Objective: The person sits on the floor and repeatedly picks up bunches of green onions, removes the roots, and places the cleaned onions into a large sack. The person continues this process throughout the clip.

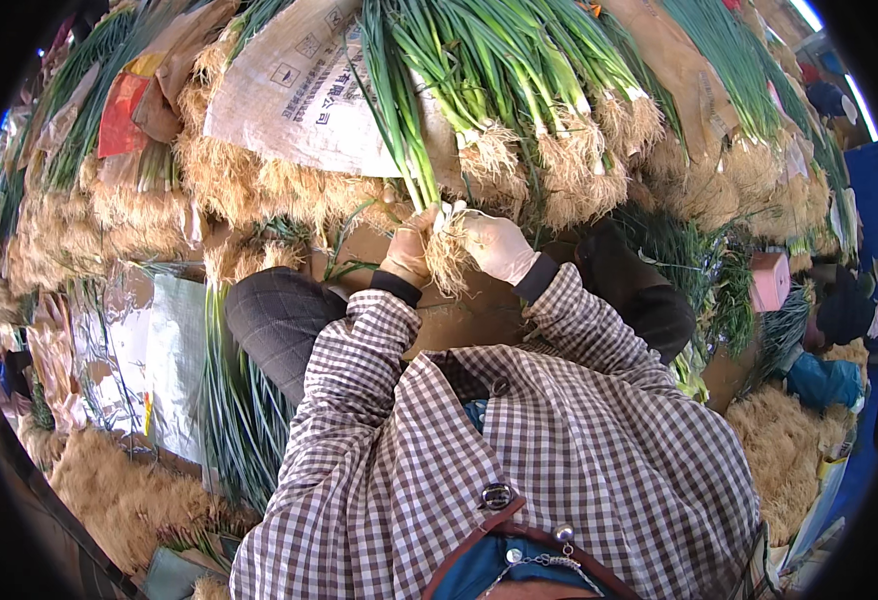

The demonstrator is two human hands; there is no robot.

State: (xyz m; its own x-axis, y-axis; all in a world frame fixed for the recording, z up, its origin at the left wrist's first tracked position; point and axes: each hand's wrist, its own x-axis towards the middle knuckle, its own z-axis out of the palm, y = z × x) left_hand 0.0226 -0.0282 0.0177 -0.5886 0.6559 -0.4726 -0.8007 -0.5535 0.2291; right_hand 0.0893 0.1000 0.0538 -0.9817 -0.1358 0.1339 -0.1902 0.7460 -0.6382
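My left hand (pixel 409 247) is closed around the white lower stems of a small bunch of green onions (pixel 416 161), whose leaves point away from me. Pale roots hang from the bunch between my two hands. My right hand (pixel 500 244), which looks gloved, touches these roots and white stem ends from the right; its fingertips are partly hidden among them. Just beyond my hands lie several loose bunches of green onions (pixel 514 67), roots towards me, on a printed woven sack (pixel 311 112). The sack covers a pile of more rooted onions.
Green onions (pixel 240 390) lie beside my left knee, near a pale plastic sheet (pixel 176 360). Loose green leaves (pixel 731 292) and a pink block-shaped object (pixel 770 281) are at the right. Rooty heaps (pixel 776 450) stand on both sides. A person in dark clothing (pixel 848 307) is at the far right.
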